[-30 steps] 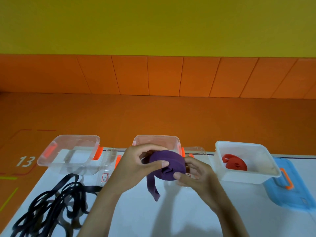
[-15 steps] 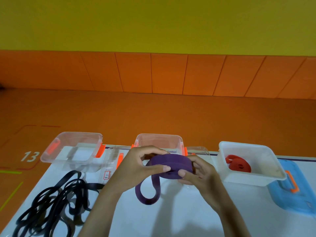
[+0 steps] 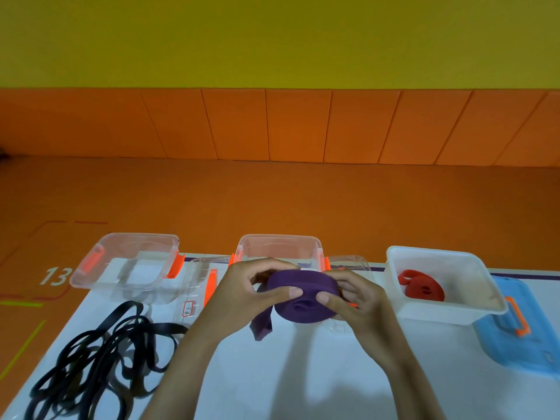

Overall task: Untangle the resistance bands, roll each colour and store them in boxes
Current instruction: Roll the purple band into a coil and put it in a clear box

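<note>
Two hands meet in front of us over the white table (image 3: 288, 374), and between them we hold the purple band (image 3: 303, 298), wound into a thick coil and lifted clear of the tabletop. Our left hand (image 3: 242, 295) grasps the coil's left side, thumb pressed on its near face and fingers curled over the top. Our right hand (image 3: 357, 301) clamps the right side the same way, thumb on the near face beside the left thumb. A short loose tail of the band hangs down from the coil's lower left, its end just above the table.

To our near left the black bands (image 3: 100, 362) lie in a loose tangle on the table, well apart from our hands. At our right a blue lid (image 3: 527, 338) with an orange handle lies flat.

Farther back, three boxes stand in a row along the table's far edge. The left clear box (image 3: 91, 268) with orange latches holds no band. The middle clear box (image 3: 278, 247) sits directly behind the coil. The white box (image 3: 485, 286) at right holds a rolled red band (image 3: 424, 287). Clear lids lie between the boxes. Beyond are an orange floor and a yellow wall.
</note>
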The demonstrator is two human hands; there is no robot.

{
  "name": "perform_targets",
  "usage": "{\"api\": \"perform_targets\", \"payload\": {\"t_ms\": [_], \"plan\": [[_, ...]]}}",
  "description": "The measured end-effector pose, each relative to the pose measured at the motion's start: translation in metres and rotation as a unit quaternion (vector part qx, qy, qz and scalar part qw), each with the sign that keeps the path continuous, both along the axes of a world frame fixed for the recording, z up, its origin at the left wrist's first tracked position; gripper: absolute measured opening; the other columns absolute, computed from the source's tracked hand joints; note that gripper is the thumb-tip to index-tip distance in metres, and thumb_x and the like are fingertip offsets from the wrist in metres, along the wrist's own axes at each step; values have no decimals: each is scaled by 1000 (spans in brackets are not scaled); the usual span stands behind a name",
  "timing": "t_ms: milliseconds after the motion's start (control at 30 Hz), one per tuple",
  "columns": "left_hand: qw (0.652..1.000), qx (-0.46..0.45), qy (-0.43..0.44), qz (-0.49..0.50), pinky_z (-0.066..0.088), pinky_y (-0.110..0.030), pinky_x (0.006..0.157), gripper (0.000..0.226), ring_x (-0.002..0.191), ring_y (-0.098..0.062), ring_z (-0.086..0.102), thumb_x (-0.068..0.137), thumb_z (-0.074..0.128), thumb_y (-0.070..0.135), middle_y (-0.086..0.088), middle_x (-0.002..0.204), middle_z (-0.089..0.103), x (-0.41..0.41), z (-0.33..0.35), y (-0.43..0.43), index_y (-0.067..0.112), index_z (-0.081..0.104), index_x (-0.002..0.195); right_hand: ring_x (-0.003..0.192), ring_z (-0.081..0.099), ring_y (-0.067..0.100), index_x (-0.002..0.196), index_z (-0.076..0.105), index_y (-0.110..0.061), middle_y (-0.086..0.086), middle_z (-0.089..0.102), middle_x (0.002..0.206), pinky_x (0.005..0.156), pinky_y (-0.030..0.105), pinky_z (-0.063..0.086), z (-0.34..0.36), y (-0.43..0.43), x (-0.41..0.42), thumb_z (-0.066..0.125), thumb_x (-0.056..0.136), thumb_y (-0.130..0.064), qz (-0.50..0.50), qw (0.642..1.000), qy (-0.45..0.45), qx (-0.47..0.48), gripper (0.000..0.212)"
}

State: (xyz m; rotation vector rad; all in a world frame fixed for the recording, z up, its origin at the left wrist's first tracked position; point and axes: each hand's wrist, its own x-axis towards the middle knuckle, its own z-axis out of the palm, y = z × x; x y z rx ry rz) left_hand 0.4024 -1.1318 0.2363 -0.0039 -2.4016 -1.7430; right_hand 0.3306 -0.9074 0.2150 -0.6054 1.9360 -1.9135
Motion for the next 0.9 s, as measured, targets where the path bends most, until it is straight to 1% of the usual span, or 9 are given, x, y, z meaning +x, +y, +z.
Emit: {"api": "perform_targets", "payload": {"t_ms": [67,167,300,467,600,667,767,833,900], "plan": [[1000,22,-2,-3,61,-33,94,35,112,-20,73,87,84,45,9,118,78,0,-2,0,42,76,121,106,76,18,107,76,-37,-4,79,112,72,31,64,-1,4,1,80,83,-41,-20,999,-23,-19,24],[999,50,-1,6,61,-33,93,34,106,-24,74,84,87,41,2,115,79,0,-4,-2,34,78,117,107,76,21,109,76,-34,-2,78,115,71,34,65,-6,11,0,80,83,-40,-31,998,-39,-29,26],[999,36,5,4,59,-27,91,29,106,-19,74,85,86,37,6,113,80,-2,-10,2,39,79,114,109,75,17,123,69,-42,-8,76,120,71,33,65,-5,10,2,83,79,-47,-13,999,-29,-30,46],[999,41,3,5,59,-26,94,38,115,-17,72,82,88,47,10,120,77,0,-23,12,44,77,118,107,75,19,115,76,-42,-6,78,115,80,40,66,-9,8,8,79,81,-49,-58,998,18,-25,35],[999,20,-32,0,51,-25,106,46,127,-11,65,88,73,61,16,131,72,5,-47,7,42,69,129,105,76,17,114,76,-41,-7,79,113,80,36,65,-10,12,11,82,86,-37,-86,995,32,-33,29],[994,48,-57,80,44,-32,116,42,131,-4,60,95,57,65,19,133,70,9,-67,8,40,72,124,106,75,16,116,76,-38,-7,79,113,80,38,66,-10,16,12,82,89,-30,-95,994,38,-34,29],[945,194,-144,220,37,-45,123,63,141,-12,52,96,36,80,8,147,62,13,-99,16,38,70,127,111,74,19,125,73,-22,-5,77,118,78,44,67,-9,23,15,76,91,-23,-102,993,55,-32,34],[909,265,-227,228,37,-53,122,67,142,-22,50,98,31,76,-1,153,56,15,-124,19,31,64,136,112,73,21,125,72,-17,-1,77,119,78,48,67,-9,27,17,75,91,-21,-113,992,55,-33,35],[859,352,-313,202,45,-57,115,60,135,-31,59,103,39,69,-7,148,61,20,-146,23,27,62,139,112,73,22,126,72,-17,-1,77,119,78,50,67,-10,32,20,75,93,-18,-121,991,59,-21,33]]}}
